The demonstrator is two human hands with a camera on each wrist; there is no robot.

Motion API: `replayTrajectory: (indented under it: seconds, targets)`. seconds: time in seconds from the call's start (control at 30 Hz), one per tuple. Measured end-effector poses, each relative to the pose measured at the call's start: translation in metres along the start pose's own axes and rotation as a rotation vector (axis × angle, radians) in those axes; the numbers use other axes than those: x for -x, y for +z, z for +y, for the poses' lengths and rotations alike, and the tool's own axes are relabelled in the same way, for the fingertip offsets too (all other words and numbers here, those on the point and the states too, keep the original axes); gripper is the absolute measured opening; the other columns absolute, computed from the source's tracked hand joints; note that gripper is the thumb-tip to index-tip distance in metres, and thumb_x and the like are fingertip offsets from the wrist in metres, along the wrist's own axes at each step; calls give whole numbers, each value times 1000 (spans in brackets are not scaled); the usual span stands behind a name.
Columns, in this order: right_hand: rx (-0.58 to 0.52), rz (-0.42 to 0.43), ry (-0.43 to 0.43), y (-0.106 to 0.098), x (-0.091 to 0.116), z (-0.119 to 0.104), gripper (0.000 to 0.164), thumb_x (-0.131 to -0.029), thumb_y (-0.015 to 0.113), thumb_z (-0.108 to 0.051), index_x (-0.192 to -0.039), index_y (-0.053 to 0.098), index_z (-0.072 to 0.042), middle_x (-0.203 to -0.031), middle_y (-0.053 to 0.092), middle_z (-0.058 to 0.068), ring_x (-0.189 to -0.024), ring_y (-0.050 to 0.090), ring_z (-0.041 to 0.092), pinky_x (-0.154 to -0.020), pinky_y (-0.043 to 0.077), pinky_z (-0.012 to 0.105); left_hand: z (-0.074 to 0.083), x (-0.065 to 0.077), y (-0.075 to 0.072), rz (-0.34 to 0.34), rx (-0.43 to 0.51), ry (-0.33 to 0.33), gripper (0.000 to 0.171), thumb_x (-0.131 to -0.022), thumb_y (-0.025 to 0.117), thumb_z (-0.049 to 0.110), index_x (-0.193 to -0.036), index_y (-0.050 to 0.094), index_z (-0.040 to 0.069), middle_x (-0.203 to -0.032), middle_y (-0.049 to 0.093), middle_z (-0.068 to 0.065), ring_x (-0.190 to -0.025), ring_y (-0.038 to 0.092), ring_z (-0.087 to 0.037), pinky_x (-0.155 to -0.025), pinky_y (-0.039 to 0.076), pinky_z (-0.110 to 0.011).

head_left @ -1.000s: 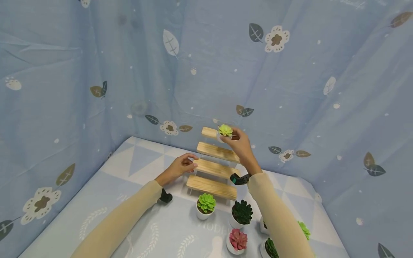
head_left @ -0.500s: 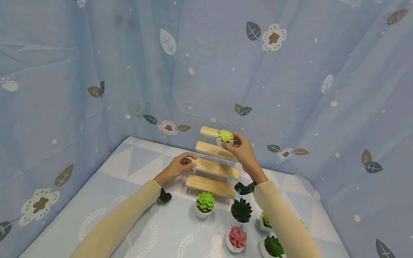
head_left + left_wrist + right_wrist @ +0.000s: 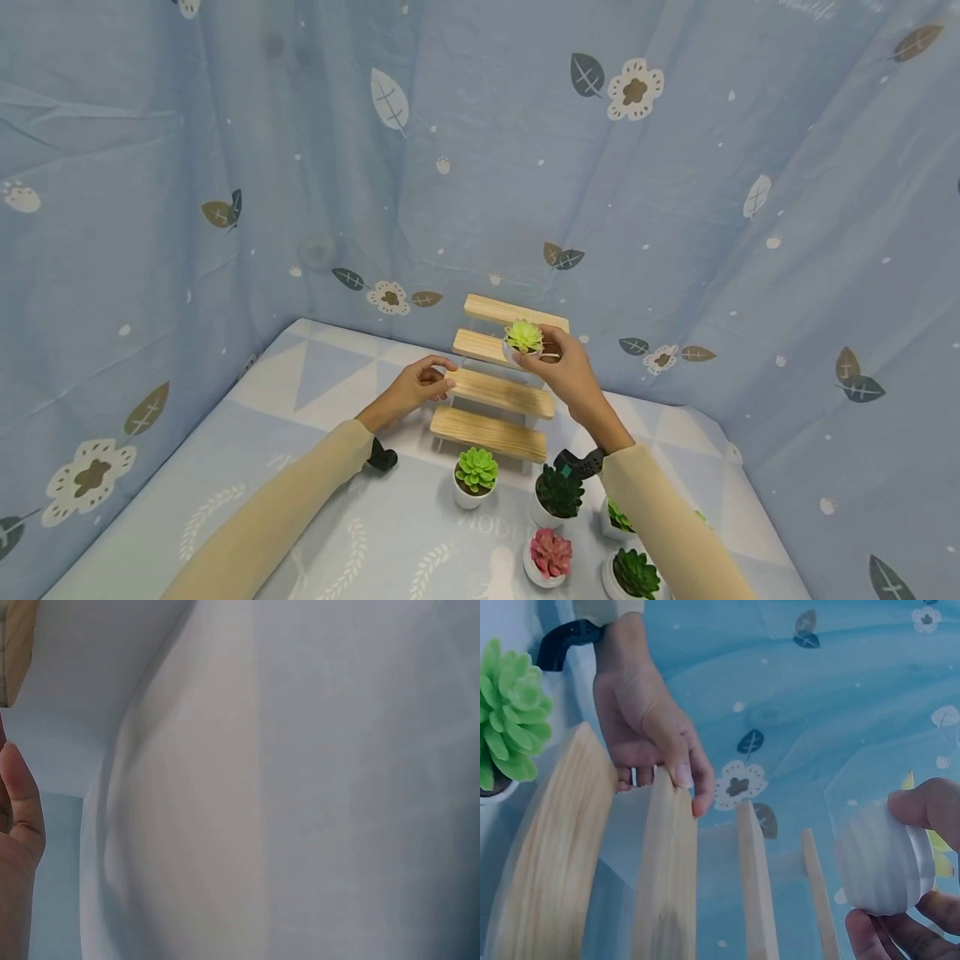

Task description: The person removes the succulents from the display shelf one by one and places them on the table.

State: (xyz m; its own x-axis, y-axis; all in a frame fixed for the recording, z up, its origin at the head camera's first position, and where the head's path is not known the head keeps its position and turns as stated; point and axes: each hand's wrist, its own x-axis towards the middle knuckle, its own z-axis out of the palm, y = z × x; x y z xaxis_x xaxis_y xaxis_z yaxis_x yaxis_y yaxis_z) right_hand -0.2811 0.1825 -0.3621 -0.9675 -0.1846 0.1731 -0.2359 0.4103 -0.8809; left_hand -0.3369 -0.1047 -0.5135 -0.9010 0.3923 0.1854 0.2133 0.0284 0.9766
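Note:
My right hand (image 3: 568, 367) holds a small potted succulent (image 3: 523, 337) with pale yellow-green leaves. Its white ribbed pot (image 3: 883, 859) is tilted in the right wrist view, thumb on one side and fingers on the other. In the head view it overlaps the second plank from the top of a stepped wooden plant stand (image 3: 498, 392); whether it touches the plank I cannot tell. At the stand's left side, my left hand (image 3: 412, 389) pinches the end of the third plank (image 3: 664, 862) between thumb and fingers.
In front of the stand are a bright green succulent (image 3: 476, 471), a dark green one (image 3: 559, 492) and a pink one (image 3: 551, 553). Another dark green succulent (image 3: 636, 573) and a square-potted one (image 3: 617, 518) sit by the right sleeve. A patterned curtain (image 3: 480, 167) hangs behind.
My right hand has lowered the succulent from the top plank to in front of the second plank, uncovering the top one. The left hand stays at the stand's side.

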Motion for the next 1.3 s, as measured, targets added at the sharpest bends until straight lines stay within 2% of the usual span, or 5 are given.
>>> replayTrajectory:
  seconds: [0.53, 0.77, 0.93, 1.1, 1.3]
  targets:
    - [-35, -58, 16, 6, 36, 4, 65, -89, 84, -36, -144, 54, -20, -126, 61, 9, -110, 65, 28, -91, 56, 41, 1, 1, -2, -8, -3, 11, 38, -101, 71, 28, -135, 60, 15, -103, 67, -13, -91, 66, -34, -88, 56, -51]
    - [-42, -68, 51, 11, 49, 8, 69, -87, 85, -38, -146, 53, -18, -127, 60, 10, -113, 65, 27, -92, 56, 41, 1, 1, -1, 10, -3, -1, 37, -101, 71, 27, -134, 61, 15, -102, 67, -13, -93, 67, -35, -88, 56, -50]
    - [-57, -86, 65, 13, 60, 13, 67, -87, 85, -37, -145, 54, -21, -126, 61, 8, -112, 65, 25, -89, 57, 38, 1, 1, 0, 14, 3, -3, 38, -101, 71, 25, -135, 60, 12, -102, 67, -14, -94, 65, -41, -89, 55, -53]
    - [-69, -110, 42, 13, 68, 16, 61, -89, 84, -36, -142, 56, -26, -127, 61, 6, -115, 64, 27, -92, 55, 39, 1, 1, 0, 11, 7, 8, 38, -101, 70, 23, -135, 60, 11, -102, 66, -17, -95, 63, -46, -90, 54, -57]
    - [-53, -112, 63, 13, 77, 16, 65, -89, 84, -36, -145, 54, -25, -127, 60, 6, -114, 63, 24, -93, 54, 39, 1, 0, 0, -1, 3, 8, 38, -101, 70, 25, -135, 60, 13, -103, 66, -16, -93, 65, -40, -89, 55, -54]
